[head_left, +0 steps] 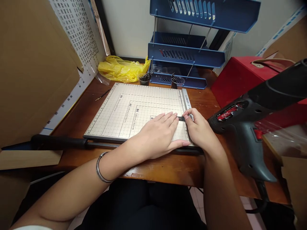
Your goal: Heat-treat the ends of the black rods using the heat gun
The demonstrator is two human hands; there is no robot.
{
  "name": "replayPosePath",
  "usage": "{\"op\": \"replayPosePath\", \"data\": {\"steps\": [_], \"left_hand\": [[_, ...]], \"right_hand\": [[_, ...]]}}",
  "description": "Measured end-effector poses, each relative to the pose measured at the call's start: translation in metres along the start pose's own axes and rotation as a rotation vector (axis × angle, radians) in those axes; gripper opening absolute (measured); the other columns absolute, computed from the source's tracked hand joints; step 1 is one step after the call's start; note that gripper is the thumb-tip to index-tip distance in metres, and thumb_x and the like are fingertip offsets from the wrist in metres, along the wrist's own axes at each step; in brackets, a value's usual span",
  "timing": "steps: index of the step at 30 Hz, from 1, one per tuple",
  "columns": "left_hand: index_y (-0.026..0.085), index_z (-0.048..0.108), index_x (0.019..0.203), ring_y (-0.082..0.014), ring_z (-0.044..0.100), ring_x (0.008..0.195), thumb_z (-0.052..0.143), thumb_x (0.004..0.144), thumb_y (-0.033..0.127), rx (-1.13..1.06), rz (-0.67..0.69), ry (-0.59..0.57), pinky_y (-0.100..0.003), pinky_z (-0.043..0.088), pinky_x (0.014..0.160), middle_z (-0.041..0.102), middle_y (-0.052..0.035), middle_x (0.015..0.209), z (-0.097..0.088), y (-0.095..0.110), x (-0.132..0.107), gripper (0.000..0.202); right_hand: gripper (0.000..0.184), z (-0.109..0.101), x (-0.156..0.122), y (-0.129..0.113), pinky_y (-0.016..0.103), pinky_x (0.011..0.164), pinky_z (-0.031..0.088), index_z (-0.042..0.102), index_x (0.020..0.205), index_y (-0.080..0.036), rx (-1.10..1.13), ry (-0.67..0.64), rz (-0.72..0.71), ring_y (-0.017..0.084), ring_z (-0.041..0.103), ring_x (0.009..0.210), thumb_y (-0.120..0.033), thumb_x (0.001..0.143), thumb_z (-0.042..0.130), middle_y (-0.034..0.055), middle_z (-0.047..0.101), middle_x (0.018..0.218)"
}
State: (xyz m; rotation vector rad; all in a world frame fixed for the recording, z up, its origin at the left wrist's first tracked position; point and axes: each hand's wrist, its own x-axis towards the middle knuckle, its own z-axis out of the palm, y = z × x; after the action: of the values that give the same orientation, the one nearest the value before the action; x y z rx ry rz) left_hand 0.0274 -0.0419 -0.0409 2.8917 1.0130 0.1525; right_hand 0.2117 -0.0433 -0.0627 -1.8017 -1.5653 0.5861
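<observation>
Right grip (199, 128) pinches thin black strips (181, 118), which reach the flattened left grip's (159, 134) fingertips.

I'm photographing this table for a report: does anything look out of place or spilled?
One small thing: a thin dark piece lies loose on the table by the gridded board's left edge, while similar-looking dark strands stand in the clear cups behind the board. I see no spill or damage.

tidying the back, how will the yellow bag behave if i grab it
The yellow bag will likely flop, since its plastic lies crumpled. Its thin film suggests lightness, unless something hidden adds weight. Its sheen hints at slipperiness.
</observation>
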Motion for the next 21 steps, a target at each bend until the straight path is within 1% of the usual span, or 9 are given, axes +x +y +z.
{"op": "replayPosePath", "data": {"steps": [3,8,11,13,16,21], "left_hand": [[-0.004,0.039,0.155,-0.0325,0.031,0.156,0.030,0.103,0.070,-0.006,0.000,-0.009,-0.043,0.023,0.129,0.035,-0.0244,0.164,0.000,0.000,0.000,0.091],[-0.003,0.042,0.154,-0.0305,0.034,0.155,0.029,0.104,0.069,-0.014,0.021,0.017,-0.042,0.025,0.129,0.038,-0.0243,0.162,0.000,-0.001,-0.001,0.089],[-0.003,0.041,0.154,-0.0306,0.034,0.155,0.029,0.104,0.069,-0.020,0.026,0.023,-0.042,0.025,0.129,0.038,-0.0239,0.162,0.000,-0.002,0.000,0.089],[-0.002,0.040,0.156,-0.0316,0.032,0.156,0.029,0.104,0.070,-0.027,0.020,0.007,-0.043,0.024,0.129,0.036,-0.0230,0.163,-0.001,-0.001,0.000,0.089],[-0.002,0.037,0.157,-0.0322,0.031,0.156,0.032,0.103,0.071,-0.029,0.015,-0.013,-0.043,0.024,0.129,0.034,-0.0226,0.165,-0.001,-0.001,0.000,0.091],[-0.003,0.043,0.153,-0.0313,0.035,0.155,0.032,0.103,0.070,-0.020,0.037,0.030,-0.043,0.026,0.128,0.038,-0.0243,0.162,0.001,-0.002,0.000,0.089]], "right_hand": [[0.018,0.000,-0.001,0.000,0.045,0.093,0.045,0.054,0.090,-0.024,0.007,0.001,0.004,0.028,0.059,0.095,-0.039,0.091,0.042,0.0089,0.063,0.096],[0.022,-0.003,-0.001,-0.002,0.046,0.090,0.046,0.054,0.092,-0.025,-0.037,-0.019,0.008,0.029,0.060,0.094,-0.043,0.092,0.040,0.0094,0.066,0.098],[0.027,-0.004,-0.001,-0.007,0.048,0.087,0.045,0.053,0.094,-0.026,-0.106,-0.025,0.049,0.031,0.061,0.094,-0.049,0.094,0.040,0.0104,0.068,0.101],[0.028,-0.002,0.000,-0.010,0.049,0.086,0.045,0.052,0.096,-0.026,-0.142,-0.014,0.076,0.033,0.062,0.096,-0.051,0.094,0.043,0.0117,0.068,0.104],[0.026,0.003,0.000,-0.011,0.047,0.088,0.045,0.049,0.102,-0.025,-0.145,0.002,0.072,0.033,0.062,0.101,-0.049,0.093,0.045,0.0133,0.067,0.111],[0.021,0.006,-0.002,-0.009,0.046,0.090,0.045,0.046,0.105,-0.024,-0.098,0.001,0.051,0.032,0.062,0.106,-0.041,0.097,0.038,0.0141,0.064,0.114]]}}
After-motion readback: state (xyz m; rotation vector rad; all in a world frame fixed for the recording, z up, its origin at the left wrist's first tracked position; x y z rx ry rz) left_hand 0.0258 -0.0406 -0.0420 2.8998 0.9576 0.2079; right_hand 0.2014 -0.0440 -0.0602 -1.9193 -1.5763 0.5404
